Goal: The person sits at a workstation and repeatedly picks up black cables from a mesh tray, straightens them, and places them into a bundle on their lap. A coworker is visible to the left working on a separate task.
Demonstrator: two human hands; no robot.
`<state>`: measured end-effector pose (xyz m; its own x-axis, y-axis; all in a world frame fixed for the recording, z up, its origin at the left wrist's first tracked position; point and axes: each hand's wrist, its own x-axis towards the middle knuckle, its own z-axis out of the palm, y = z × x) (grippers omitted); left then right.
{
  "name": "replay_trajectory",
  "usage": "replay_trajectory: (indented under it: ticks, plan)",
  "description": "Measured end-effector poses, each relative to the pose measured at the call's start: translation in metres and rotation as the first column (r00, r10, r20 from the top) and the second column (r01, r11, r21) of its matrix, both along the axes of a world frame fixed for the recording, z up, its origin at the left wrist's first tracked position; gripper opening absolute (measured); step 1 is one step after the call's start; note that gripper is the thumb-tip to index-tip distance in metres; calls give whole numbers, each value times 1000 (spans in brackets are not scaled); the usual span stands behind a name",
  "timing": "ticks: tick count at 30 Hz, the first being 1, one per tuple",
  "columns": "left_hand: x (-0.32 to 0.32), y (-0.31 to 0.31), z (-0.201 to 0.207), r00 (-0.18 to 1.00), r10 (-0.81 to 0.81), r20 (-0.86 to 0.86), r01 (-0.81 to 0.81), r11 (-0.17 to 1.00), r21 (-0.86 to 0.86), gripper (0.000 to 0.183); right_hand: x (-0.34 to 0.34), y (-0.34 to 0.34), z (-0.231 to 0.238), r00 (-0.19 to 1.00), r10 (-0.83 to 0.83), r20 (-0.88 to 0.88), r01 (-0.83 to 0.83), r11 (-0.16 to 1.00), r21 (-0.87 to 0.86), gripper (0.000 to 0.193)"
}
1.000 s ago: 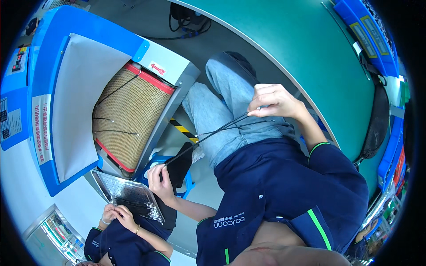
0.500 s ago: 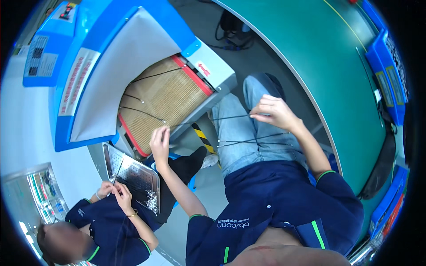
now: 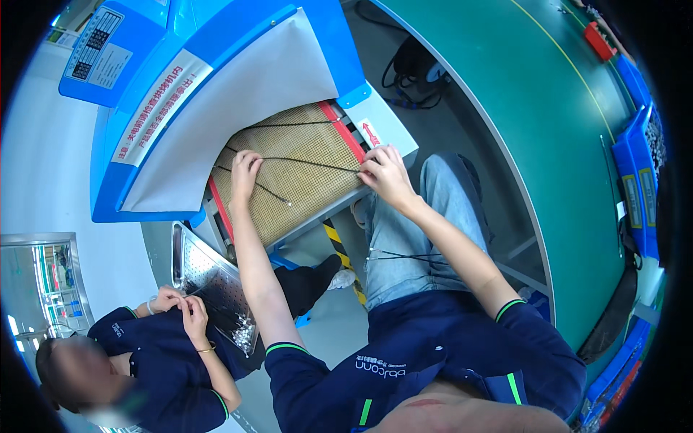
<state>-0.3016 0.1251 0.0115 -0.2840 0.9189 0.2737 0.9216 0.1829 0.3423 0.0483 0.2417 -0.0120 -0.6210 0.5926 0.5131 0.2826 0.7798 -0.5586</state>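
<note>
A thin black cable (image 3: 310, 162) is stretched between my hands, low over the tan mesh conveyor belt (image 3: 307, 191). My left hand (image 3: 246, 172) pinches its left end above the belt. Close to the belt's red right edge, my right hand (image 3: 385, 173) pinches the other end. One more dark cable (image 3: 296, 125) lies farther back across the mesh. Another cable (image 3: 267, 189) slants across it beside my left hand, its small metal end toward me. Several black cables (image 3: 408, 255) rest on my lap.
A blue machine (image 3: 238, 79) with a white curtain (image 3: 238, 108) covers the belt's far side. At left, a co-worker's hands (image 3: 180, 307) work beside a perforated metal tray (image 3: 209, 263). A green table (image 3: 556, 173) curves along my right, with blue bins (image 3: 635, 173) at its edge.
Both my hands have moved forward, carrying the cable from above my lap to over the belt. My view has shifted slightly.
</note>
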Motion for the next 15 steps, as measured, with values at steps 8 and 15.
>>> replay_trajectory:
  ticks: [8, 15]
  plan:
    - [22, 0, 11, 991, 131, 7, -130, 970, 208, 25, 32, -14, 15, 997, 81, -15, -82, 971, -223, 18]
    - [198, -61, 1, 892, 158, 423, -297, 912, 284, 13, 149, -60, 2, 751, 426, 505, -63, 807, -587, 20]
